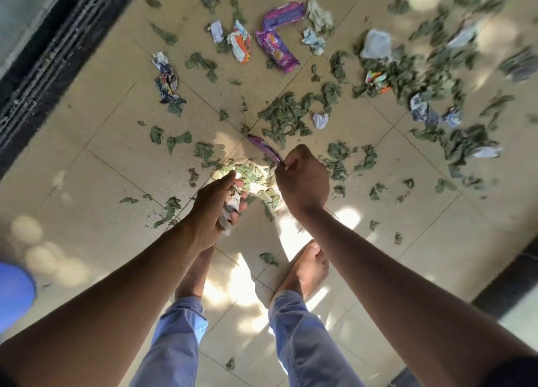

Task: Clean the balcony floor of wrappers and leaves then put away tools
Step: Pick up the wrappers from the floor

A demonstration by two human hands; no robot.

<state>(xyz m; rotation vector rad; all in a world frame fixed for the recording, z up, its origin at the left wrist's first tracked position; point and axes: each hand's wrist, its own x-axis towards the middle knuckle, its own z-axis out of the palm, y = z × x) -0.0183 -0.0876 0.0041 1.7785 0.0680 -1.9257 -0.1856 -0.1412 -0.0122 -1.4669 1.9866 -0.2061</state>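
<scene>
Beige floor tiles (110, 142) of a balcony, seen from above, strewn with dry green leaves (286, 115) and crumpled wrappers. Right hand (301, 179): fingers curled, thumb and forefinger pinching one end of a small purple wrapper (263, 147), which angles up and to the left from the hand, above the floor. Left hand (217, 209): palm turned inward, fingers bent around a wad of crumpled whitish wrappers (231, 211) held against the palm. Both hands are close together over a sunlit cluster of leaves directly ahead of the person's bare feet (305, 267), which stand on the tiles below blue trouser legs (294, 328). Farther out on the floor: two larger purple packets (276, 48) lying near one another, one of them curved; an orange-and-white wrapper (240, 41) just to their left; a twisted blue-and-white wrapper (166, 79) nearer the left edge; a pale crumpled wrapper (375, 44) to the right; a small white scrap (320, 120) beside the densest patch of leaves. More scraps and leaves lie at the upper right, blurred. A dark sliding-door track (52, 63) runs diagonally along the left side. A blue rounded object (14, 296) shows at the lower left edge; what it is cannot be told.
</scene>
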